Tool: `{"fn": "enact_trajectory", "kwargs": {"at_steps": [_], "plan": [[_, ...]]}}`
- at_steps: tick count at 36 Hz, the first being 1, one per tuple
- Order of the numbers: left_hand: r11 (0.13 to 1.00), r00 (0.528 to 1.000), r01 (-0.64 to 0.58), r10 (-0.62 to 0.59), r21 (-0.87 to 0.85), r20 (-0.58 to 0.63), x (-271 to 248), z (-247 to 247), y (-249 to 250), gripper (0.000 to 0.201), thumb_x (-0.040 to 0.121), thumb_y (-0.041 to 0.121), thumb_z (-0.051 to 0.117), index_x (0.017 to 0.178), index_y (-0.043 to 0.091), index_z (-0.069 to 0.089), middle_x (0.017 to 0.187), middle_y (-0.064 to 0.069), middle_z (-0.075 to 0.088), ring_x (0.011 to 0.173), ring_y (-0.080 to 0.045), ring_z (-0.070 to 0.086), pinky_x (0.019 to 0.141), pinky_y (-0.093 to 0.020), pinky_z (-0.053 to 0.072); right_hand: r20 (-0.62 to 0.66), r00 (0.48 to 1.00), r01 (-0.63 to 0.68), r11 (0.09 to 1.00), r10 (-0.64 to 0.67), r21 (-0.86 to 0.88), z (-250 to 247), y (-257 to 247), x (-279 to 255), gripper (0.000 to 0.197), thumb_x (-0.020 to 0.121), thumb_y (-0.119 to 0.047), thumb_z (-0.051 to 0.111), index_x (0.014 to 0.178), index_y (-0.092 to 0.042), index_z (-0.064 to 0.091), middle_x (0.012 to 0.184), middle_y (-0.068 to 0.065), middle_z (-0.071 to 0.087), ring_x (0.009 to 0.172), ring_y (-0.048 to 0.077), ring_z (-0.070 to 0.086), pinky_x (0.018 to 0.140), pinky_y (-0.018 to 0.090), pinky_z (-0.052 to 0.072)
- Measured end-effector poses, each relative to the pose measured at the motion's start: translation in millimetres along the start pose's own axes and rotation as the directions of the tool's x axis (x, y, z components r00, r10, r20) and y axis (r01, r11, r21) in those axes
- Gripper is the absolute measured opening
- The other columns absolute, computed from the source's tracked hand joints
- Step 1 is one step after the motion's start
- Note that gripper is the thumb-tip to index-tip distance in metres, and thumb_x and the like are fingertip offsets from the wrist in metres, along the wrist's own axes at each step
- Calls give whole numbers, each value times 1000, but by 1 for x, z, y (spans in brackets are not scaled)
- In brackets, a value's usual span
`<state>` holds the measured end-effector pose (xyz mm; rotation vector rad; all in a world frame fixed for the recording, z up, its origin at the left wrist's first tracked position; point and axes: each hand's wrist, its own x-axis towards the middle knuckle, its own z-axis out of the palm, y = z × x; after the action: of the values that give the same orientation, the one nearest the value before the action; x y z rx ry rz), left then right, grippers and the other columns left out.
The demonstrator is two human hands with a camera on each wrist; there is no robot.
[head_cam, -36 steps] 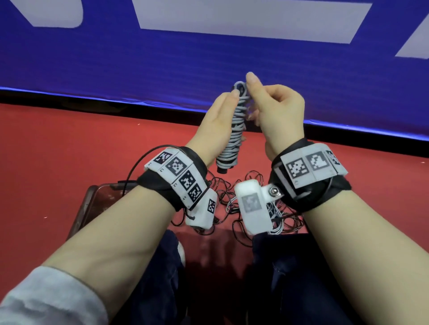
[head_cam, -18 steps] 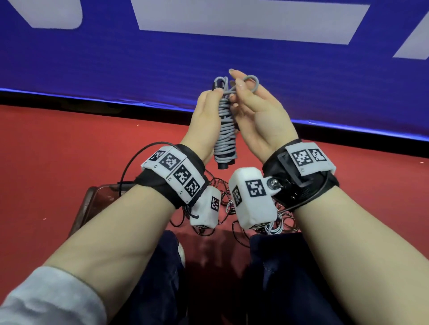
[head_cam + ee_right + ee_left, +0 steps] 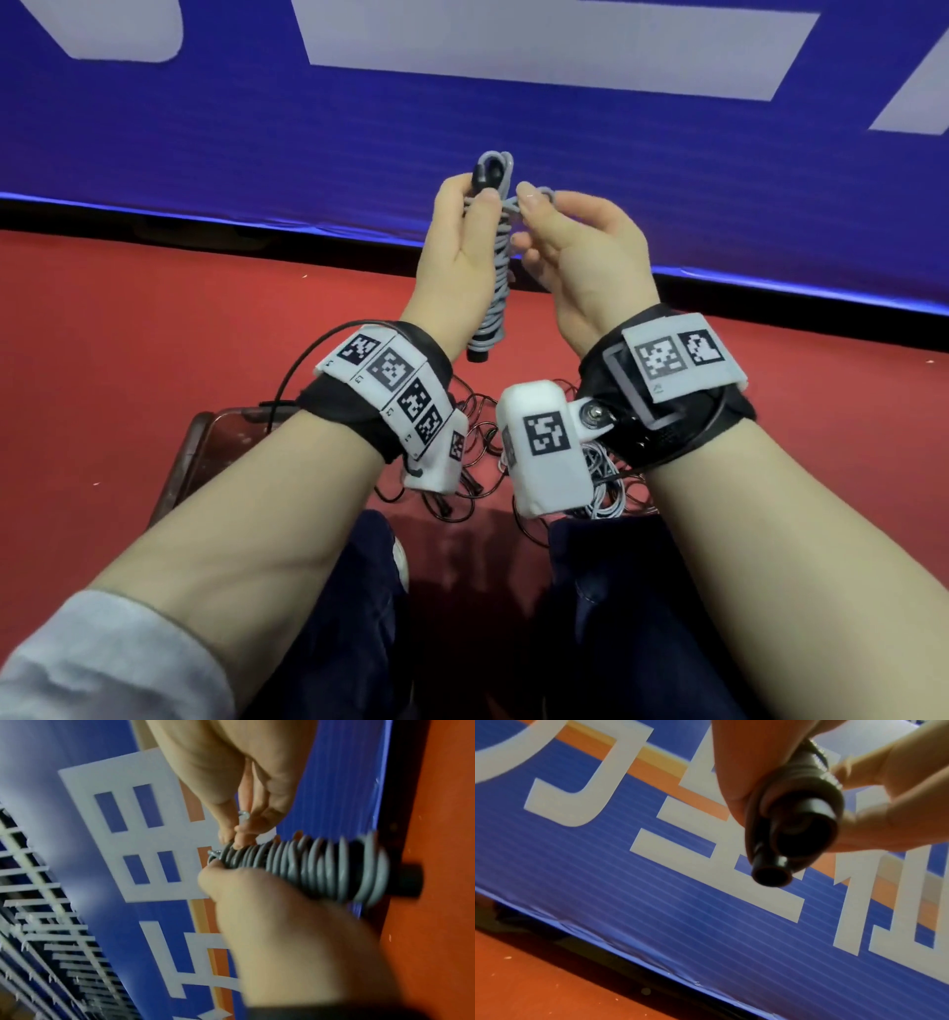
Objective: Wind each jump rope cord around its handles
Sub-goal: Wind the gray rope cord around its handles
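Observation:
A grey jump rope cord is wound in tight coils around its black handles, held upright in front of me. My left hand grips the bundle from the left, thumb near the top. My right hand pinches a small grey loop of cord end beside the top of the bundle. The right wrist view shows the coils with the black handle end sticking out. The left wrist view looks up the handle ends.
A tangle of thin black and white cords lies in a brown tray on the red floor below my wrists. A blue banner wall stands right behind. My knees in dark trousers are below.
The bundle tilted slightly and its black handle top now shows above my left thumb. My right hand dropped a little and still pinches the small cord loop by the top.

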<state>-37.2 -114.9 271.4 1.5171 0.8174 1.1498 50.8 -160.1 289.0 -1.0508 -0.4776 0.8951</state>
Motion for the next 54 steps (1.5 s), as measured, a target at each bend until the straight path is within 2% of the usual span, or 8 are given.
{"fn": "enact_trajectory", "kwargs": {"at_steps": [5,10,19,29,35,39,43,54], "plan": [[956,985,153,-169,-252,-43,4,-6,5,23,102,30,34,94,16,50,80,-12,56,62,-23,56,58,-36,51,55,991,137,946,-126,-294,-5,3,2,24,94,-27,62,107,-9,70,95,-6,72,87,0,66,79,16,52],[801,945,308,-320,-513,69,4,-5,11,32,101,30,39,105,4,58,88,-14,65,79,-26,64,75,-40,56,348,918,-73,945,188,-318,4,5,-3,61,95,-63,30,116,-19,66,111,2,72,106,14,67,97,38,52],[794,947,303,-312,-527,74,1,-4,11,38,103,25,40,131,0,46,114,-17,62,108,-29,63,93,-43,53,423,901,63,933,99,-354,9,6,-3,58,86,-69,27,123,-35,56,129,-2,62,120,12,59,107,45,43],[981,986,123,-104,-151,127,1,-7,4,24,105,31,32,108,18,52,105,3,69,92,-13,66,71,-27,52,412,860,-244,952,301,-186,-6,6,8,85,78,-83,34,132,-20,54,121,14,64,106,32,66,79,57,53],[988,987,91,-74,-123,140,0,-4,6,26,106,27,29,110,20,53,101,4,64,81,-2,63,60,-20,50,233,952,-87,902,201,-422,-6,-2,1,78,89,-75,26,101,-12,71,89,12,74,84,31,72,71,54,59],[991,992,67,-52,-119,119,2,-4,4,26,105,28,34,119,20,54,129,-15,51,75,-3,61,54,-18,48,212,971,7,872,112,-490,-5,-5,-2,69,95,-67,26,91,-14,71,74,10,73,64,25,71,66,46,61],[983,985,-174,173,66,20,3,-8,-2,19,99,18,47,113,29,56,121,-1,54,98,-2,55,85,-19,47,180,978,-20,900,108,-434,-4,-6,-1,66,96,-64,33,79,-9,65,62,16,65,50,27,62,61,43,59],[926,959,-283,269,248,87,2,-11,0,20,84,19,71,88,30,54,90,12,54,69,2,48,60,-18,42,242,964,23,873,109,-487,-12,-1,5,58,96,-63,33,99,-14,65,71,19,66,56,31,62,61,44,59]]}}
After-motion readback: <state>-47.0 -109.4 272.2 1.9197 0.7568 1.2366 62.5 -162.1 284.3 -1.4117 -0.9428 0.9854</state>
